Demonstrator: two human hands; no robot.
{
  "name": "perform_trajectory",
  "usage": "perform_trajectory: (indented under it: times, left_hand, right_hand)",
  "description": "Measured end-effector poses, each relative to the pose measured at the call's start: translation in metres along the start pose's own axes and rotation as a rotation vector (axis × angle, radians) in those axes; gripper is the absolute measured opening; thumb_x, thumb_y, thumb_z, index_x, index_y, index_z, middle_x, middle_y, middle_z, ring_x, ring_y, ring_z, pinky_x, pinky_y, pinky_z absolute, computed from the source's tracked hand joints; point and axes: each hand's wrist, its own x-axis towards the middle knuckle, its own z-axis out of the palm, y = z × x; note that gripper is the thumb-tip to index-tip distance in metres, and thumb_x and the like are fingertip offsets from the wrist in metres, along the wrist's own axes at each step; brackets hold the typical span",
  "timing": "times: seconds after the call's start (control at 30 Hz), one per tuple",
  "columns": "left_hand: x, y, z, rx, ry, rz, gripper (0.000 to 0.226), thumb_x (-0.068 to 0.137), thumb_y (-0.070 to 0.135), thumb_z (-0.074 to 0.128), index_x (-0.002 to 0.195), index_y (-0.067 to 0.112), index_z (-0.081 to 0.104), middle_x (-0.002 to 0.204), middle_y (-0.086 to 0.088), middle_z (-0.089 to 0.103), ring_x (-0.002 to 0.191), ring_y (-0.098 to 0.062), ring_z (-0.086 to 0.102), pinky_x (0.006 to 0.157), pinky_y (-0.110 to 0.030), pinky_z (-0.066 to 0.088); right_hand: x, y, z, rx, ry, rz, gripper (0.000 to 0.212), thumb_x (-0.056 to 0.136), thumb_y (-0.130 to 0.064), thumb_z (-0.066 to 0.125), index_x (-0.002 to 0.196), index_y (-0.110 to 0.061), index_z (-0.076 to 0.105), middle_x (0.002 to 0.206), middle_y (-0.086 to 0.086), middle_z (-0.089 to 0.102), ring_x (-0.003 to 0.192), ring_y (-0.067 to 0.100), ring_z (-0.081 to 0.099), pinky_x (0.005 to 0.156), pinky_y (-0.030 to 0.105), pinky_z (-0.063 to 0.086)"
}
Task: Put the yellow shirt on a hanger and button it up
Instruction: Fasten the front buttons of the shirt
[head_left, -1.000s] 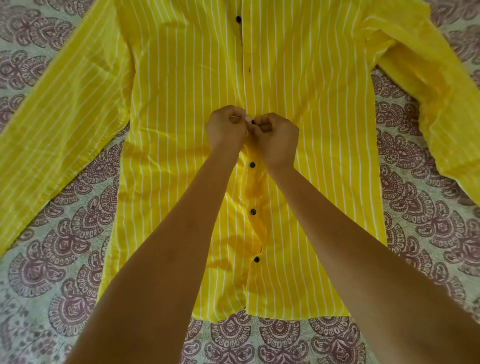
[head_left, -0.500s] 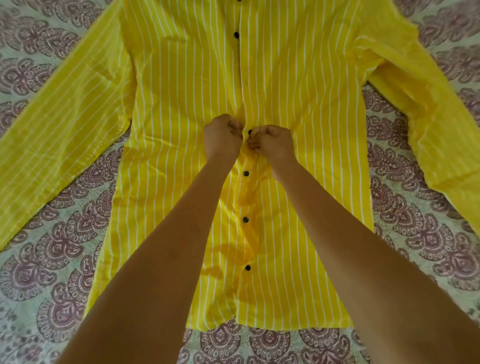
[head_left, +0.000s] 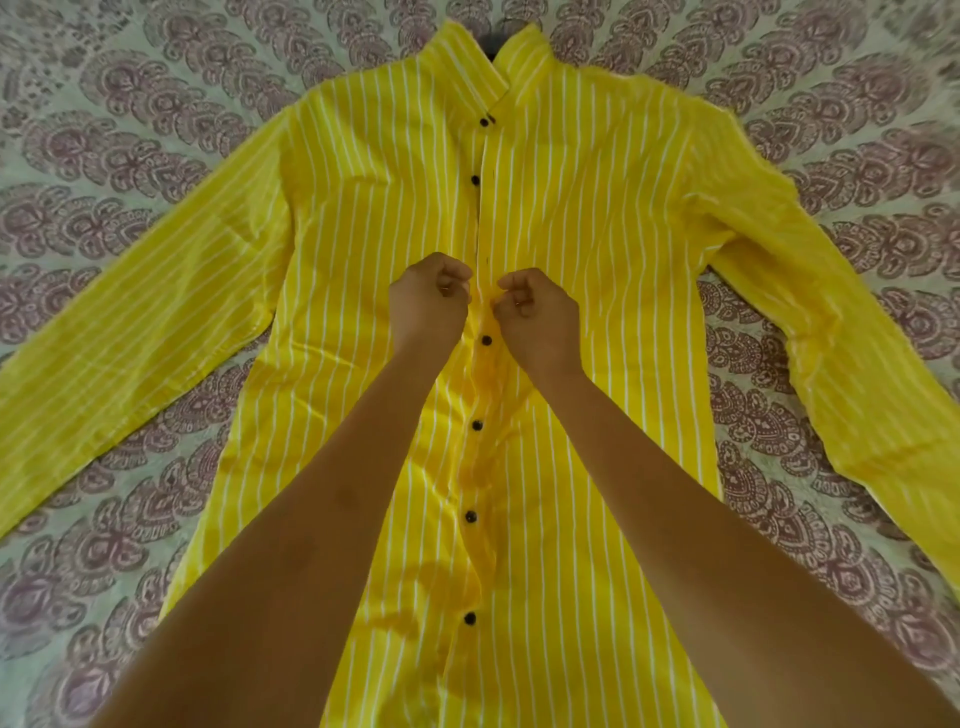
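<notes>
The yellow shirt (head_left: 597, 218) with white stripes lies flat, front up, sleeves spread to both sides. Black buttons run down its placket; several below my hands and two near the collar look fastened. My left hand (head_left: 428, 301) and my right hand (head_left: 540, 319) sit mid-chest on either side of the placket, fingers curled, each pinching the fabric edge. No button shows between them. A dark piece, perhaps the hanger (head_left: 492, 42), peeks out at the collar opening; the rest is hidden inside the shirt.
Under the shirt is a bedsheet (head_left: 130, 104) with a purple floral print, reaching all edges of the view. My forearms cross the lower half of the shirt and hide part of it.
The view has tilted up, so the collar and top buttons now show. My hands have drawn slightly apart at the placket; the button seen between them earlier is out of sight.
</notes>
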Motion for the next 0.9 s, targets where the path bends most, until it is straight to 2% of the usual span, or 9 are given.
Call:
perform_trajectory:
  times: [0.07,0.17,0.23,0.37,0.43,0.5,0.63,0.8,0.9]
  left_hand:
    - [0.009,0.001,0.003,-0.016,0.000,0.030,0.027,0.079,-0.003,0.047,0.090,0.012,0.066,0.078,0.001,0.064,0.081,-0.017,0.066,0.073,-0.026,0.051]
    - [0.023,-0.002,0.006,-0.045,-0.013,0.063,0.027,0.080,-0.004,0.049,0.093,0.011,0.067,0.081,0.000,0.064,0.081,-0.019,0.067,0.076,-0.029,0.054]
    - [0.032,-0.004,0.009,-0.043,-0.034,0.075,0.030,0.080,-0.007,0.050,0.096,0.011,0.068,0.085,-0.001,0.065,0.083,-0.019,0.067,0.078,-0.029,0.054]
    - [0.050,-0.010,0.015,0.064,-0.104,0.081,0.033,0.082,-0.007,0.050,0.103,0.010,0.068,0.099,-0.006,0.069,0.093,-0.013,0.064,0.071,-0.005,0.044]
    - [0.055,-0.011,0.018,0.125,-0.131,0.081,0.031,0.081,-0.005,0.050,0.101,0.009,0.069,0.100,-0.008,0.070,0.094,-0.015,0.065,0.070,-0.008,0.044]
    - [0.057,-0.011,0.022,0.175,-0.140,0.095,0.028,0.080,-0.002,0.051,0.097,0.010,0.071,0.098,-0.008,0.071,0.091,-0.019,0.065,0.071,-0.018,0.046]
    - [0.062,-0.012,0.028,0.254,-0.117,0.133,0.020,0.080,0.002,0.058,0.094,0.010,0.070,0.096,-0.007,0.070,0.083,-0.020,0.065,0.064,-0.020,0.040]
    - [0.062,-0.009,0.028,0.230,-0.111,0.104,0.014,0.080,0.003,0.058,0.085,0.010,0.069,0.087,-0.005,0.070,0.076,-0.016,0.063,0.059,-0.018,0.041]
    - [0.059,-0.004,0.027,0.174,-0.106,0.061,0.019,0.079,0.002,0.055,0.088,0.010,0.070,0.081,0.002,0.064,0.071,-0.010,0.058,0.051,-0.008,0.037]
  right_hand:
    - [0.005,-0.002,0.007,-0.024,-0.033,-0.030,0.027,0.077,0.000,0.060,0.104,-0.001,0.062,0.096,0.015,0.068,0.086,0.021,0.063,0.075,0.023,0.046]
    - [0.015,-0.001,0.017,-0.122,-0.070,-0.033,0.041,0.074,-0.007,0.068,0.114,-0.005,0.058,0.110,0.013,0.064,0.099,0.025,0.060,0.085,0.030,0.045]
    - [0.023,0.000,0.021,-0.212,-0.076,-0.027,0.049,0.074,-0.011,0.069,0.120,-0.007,0.054,0.119,0.011,0.060,0.107,0.024,0.057,0.086,0.027,0.041]
    - [0.038,0.003,0.023,-0.394,-0.100,-0.018,0.047,0.072,-0.014,0.070,0.115,-0.008,0.054,0.116,0.013,0.058,0.103,0.028,0.057,0.079,0.033,0.042]
    - [0.045,0.004,0.023,-0.456,-0.095,-0.019,0.034,0.075,-0.011,0.064,0.109,-0.005,0.057,0.111,0.014,0.060,0.100,0.029,0.057,0.076,0.033,0.041]
    - [0.052,0.006,0.020,-0.412,-0.055,0.000,0.024,0.079,-0.009,0.058,0.103,-0.005,0.062,0.105,0.013,0.065,0.098,0.027,0.059,0.074,0.029,0.040]
    - [0.060,0.014,0.019,-0.179,-0.001,0.150,0.016,0.082,-0.012,0.060,0.096,-0.010,0.068,0.091,0.007,0.070,0.085,0.017,0.062,0.061,0.020,0.039]
    - [0.057,0.020,0.023,0.164,0.011,0.286,0.012,0.081,-0.009,0.060,0.085,-0.016,0.068,0.081,0.005,0.066,0.078,0.017,0.060,0.080,0.039,0.049]
    - [0.054,0.018,0.025,0.235,0.002,0.279,0.018,0.082,-0.009,0.059,0.073,-0.025,0.062,0.075,0.001,0.064,0.077,0.017,0.059,0.083,0.041,0.048]
